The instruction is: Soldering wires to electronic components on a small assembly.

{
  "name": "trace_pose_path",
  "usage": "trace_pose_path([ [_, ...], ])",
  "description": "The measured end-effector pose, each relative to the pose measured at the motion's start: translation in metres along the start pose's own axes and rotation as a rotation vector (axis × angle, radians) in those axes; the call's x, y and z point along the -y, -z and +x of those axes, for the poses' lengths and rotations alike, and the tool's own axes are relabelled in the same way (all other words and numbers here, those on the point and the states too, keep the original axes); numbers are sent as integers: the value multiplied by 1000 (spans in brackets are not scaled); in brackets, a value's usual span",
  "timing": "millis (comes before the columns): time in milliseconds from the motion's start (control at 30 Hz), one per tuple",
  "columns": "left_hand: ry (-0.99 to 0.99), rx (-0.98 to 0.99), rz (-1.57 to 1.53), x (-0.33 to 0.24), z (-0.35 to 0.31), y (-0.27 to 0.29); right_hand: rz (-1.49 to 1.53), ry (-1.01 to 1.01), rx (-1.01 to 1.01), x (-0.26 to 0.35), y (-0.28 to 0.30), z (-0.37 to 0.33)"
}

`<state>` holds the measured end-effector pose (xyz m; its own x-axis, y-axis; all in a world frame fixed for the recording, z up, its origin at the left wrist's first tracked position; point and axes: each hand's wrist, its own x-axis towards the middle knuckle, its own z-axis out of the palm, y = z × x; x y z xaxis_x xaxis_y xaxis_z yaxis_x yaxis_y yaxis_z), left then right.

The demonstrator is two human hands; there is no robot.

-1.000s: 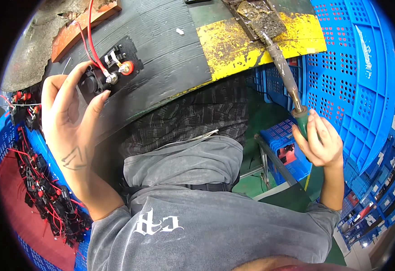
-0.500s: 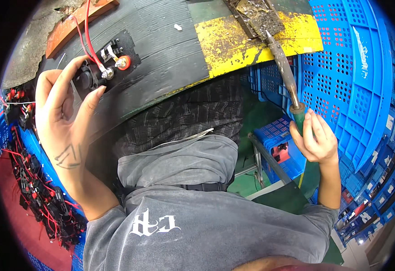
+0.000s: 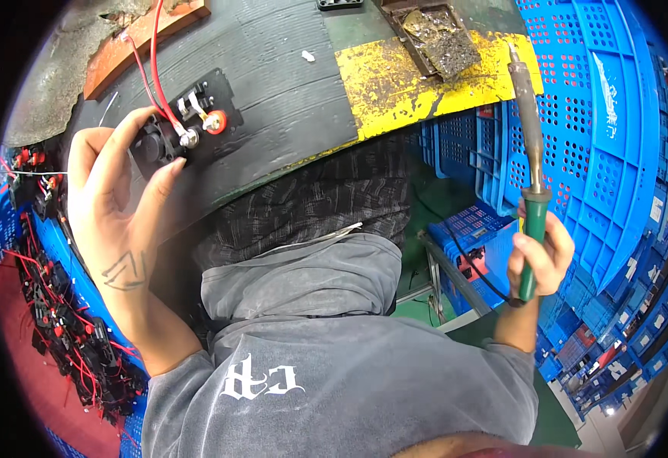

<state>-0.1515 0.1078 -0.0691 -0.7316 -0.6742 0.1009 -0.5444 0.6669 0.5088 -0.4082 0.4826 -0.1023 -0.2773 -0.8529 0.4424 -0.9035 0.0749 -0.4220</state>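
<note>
My left hand [image 3: 112, 195] pinches the side of a black plastic electrical socket assembly [image 3: 149, 146] between thumb and fingertips on the bench. Two red wires [image 3: 161, 72] run up from it; the thicker one ends at a shiny metal terminal [image 3: 188, 138]. Beside that terminal sits a second one with a red ring [image 3: 215, 122]. My right hand [image 3: 545, 256] is closed round the green handle of a soldering iron [image 3: 534, 126]. The iron points away from me, its tip in the air right of a small open metal box [image 3: 416, 47] crusted with residue.
The dark bench [image 3: 284, 99] has a worn yellow patch [image 3: 372, 80] at its front edge. An orange-brown bar [image 3: 109, 67] lies at the back left. Blue perforated crates [image 3: 578, 114] stand close on the right. Several red-wired black assemblies [image 3: 70, 328] are heaped at left.
The soldering iron has moved right and away from the residue box, turning more upright. My right hand's grip now shows more of the handle. My left hand stays on the socket assembly.
</note>
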Motion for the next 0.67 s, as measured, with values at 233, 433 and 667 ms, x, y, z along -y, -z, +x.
trace_pose_path([
  [233,-131,11,53,5,-8,8,864,-599,-777,11,-52,-14],
  [433,-105,16,84,11,-19,14,1190,-810,-994,17,-62,-13],
  [667,-106,8,75,14,-25,18,1589,-843,-847,3,-60,-18],
])
